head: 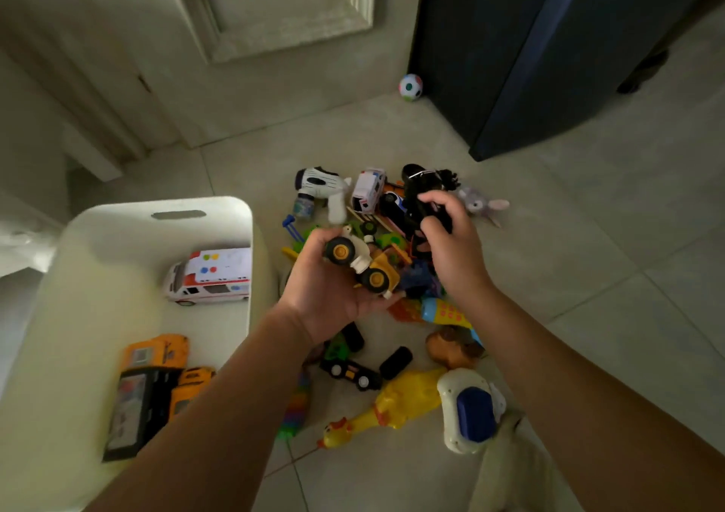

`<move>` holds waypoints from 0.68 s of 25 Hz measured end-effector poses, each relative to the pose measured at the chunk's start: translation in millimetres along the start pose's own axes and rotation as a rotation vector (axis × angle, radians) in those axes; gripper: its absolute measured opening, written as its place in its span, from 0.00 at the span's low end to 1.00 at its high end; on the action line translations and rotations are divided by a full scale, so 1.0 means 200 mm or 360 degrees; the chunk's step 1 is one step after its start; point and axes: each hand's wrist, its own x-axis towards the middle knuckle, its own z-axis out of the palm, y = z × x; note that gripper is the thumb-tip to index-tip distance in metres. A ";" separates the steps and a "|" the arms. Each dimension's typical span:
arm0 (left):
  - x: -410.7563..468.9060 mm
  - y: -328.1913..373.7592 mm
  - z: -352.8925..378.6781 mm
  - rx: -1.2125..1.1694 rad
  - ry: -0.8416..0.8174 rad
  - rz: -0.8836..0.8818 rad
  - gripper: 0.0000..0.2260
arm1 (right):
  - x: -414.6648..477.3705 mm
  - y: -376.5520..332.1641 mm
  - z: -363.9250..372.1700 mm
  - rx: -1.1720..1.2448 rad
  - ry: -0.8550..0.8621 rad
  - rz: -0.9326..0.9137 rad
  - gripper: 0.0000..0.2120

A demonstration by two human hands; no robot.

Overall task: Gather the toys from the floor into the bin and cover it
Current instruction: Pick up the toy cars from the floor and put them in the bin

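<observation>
A white bin (pixel 117 213) stands on the floor at the left, holding a white ambulance (pixel 212 276) and yellow trucks (pixel 157 354). To its right lies a heap of toys. My left hand (pixel 333 299) is palm up over the heap, shut on a yellow and white wheeled truck (pixel 361 264). My right hand (pixel 447 240) is just to the right of it, shut on a black toy (pixel 421 193). On the floor lie a rubber chicken (pixel 392 405), a white toy gun (pixel 321 187), a small ambulance (pixel 368 189), a black car (pixel 351 372) and a grey plush rabbit (pixel 480 203).
A coloured ball (pixel 410 87) rests far back beside a dark blue cabinet (pixel 529 60). A pale door (pixel 274 20) and its frame fill the back left. A white and blue toy (pixel 469 409) lies near my right forearm. Tiled floor extends to the right.
</observation>
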 end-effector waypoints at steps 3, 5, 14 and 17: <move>-0.26 0.18 -0.01 0.0034 -0.0157 0.0201 0.22 | -0.15 -0.24 0.22 0.0058 -0.0170 -0.0228 0.08; -0.43 0.28 -0.07 0.0037 -0.0166 0.0327 0.20 | -0.24 -0.36 0.35 0.0023 -0.0275 -0.0365 0.08; -0.89 0.31 -0.79 -0.0435 0.0421 0.0546 0.28 | -0.45 -0.43 0.97 -0.0302 -0.0732 -0.0075 0.19; -0.91 0.26 -0.98 -0.0525 0.0828 0.0423 0.18 | -0.44 -0.32 1.20 -0.0892 -0.0912 0.0212 0.28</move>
